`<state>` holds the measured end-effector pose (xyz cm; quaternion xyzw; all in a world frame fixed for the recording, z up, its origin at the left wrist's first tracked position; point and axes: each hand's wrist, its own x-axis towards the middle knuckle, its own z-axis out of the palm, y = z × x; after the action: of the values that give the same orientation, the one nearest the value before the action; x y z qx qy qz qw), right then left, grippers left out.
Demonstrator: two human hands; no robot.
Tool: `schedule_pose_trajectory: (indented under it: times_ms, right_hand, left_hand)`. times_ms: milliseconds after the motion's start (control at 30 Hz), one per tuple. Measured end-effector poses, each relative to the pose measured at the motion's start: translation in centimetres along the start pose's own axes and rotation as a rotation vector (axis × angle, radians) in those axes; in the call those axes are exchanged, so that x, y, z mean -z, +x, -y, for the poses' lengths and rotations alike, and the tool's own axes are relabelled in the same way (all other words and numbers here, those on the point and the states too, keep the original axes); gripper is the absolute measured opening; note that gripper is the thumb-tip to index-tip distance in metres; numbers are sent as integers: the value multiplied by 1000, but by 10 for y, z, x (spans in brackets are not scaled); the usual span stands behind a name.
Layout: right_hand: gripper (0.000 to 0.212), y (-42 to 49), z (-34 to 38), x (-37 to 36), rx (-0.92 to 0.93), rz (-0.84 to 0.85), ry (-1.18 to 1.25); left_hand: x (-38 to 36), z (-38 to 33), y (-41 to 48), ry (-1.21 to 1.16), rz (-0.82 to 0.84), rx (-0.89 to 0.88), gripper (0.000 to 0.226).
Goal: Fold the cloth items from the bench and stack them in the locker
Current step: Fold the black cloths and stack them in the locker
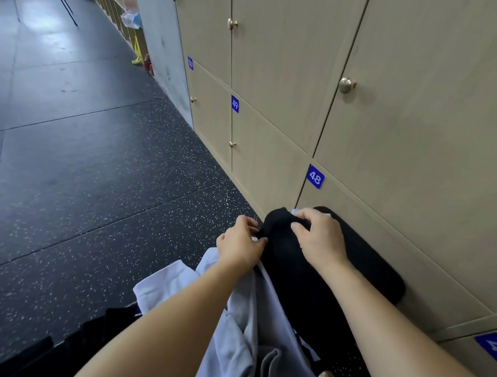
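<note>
A black cloth (287, 262) is held at its far end by both hands, just beside the closed locker doors (413, 118). Its edge is pinched between the thumb and curled fingers of the left hand (239, 243), and its top is gripped by the right hand (320, 237), whose fingers are curled over the fabric. Under the left forearm a pale blue cloth (244, 315) is draped, with a grey cloth (270, 369) seen nearer the camera. A black padded surface (376, 270) is seen to the right, against the doors, below the number plate 48 (315, 177). A dark speckled floor (94, 184) is seen to the left.
</note>
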<state>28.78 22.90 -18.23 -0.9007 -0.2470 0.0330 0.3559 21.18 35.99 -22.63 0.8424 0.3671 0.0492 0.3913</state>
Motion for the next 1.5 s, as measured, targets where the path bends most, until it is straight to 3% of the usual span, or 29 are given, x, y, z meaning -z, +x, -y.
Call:
schedule_pose_trajectory:
  times_ms: [133, 167, 233, 300, 333, 433, 600, 867, 1033, 1200, 1300, 1400, 1500]
  right_hand:
    - [11, -9, 26, 24, 9, -46, 252]
    - [13, -13, 34, 32, 0, -51, 321]
    - [16, -23, 51, 49, -13, -53, 455]
    - [13, -37, 66, 62, -11, -65, 526]
    - [13, -46, 73, 68, -12, -69, 544]
    - [17, -70, 94, 88, 16, -99, 541]
    - [31, -108, 123, 122, 64, -137, 501]
    - [29, -170, 152, 193, 93, -273, 476]
    - [26, -195, 163, 233, 135, -362, 513]
    - [16, -217, 172, 268, 153, -396, 599]
    - [12, -232, 177, 290, 170, -370, 660]
    - [29, -247, 168, 309, 178, -235, 737]
    - [38, -255, 148, 317, 117, -117, 652]
  left_hand:
    - [30, -16, -15, -236, 16, -31, 48]
    - [42, -21, -23, -333, 64, -39, 43]
    - [70, -28, -39, -470, 176, -61, 9]
    - [98, -35, -55, -557, 273, -82, 31]
    - [107, -36, -61, -596, 293, -95, 30]
    - [137, -45, -88, -630, 293, -159, 7]
    - [178, -62, -141, -691, 314, -269, 23]
    - [208, -104, -209, -708, 308, -462, 18]
    - [217, -144, -237, -716, 284, -561, 28]
    - [213, -173, -258, -758, 379, -637, 24]
    - [207, -189, -268, -776, 389, -649, 20]
    - [207, -207, -281, -815, 412, -674, 20]
    - [209, -223, -294, -827, 439, -759, 21]
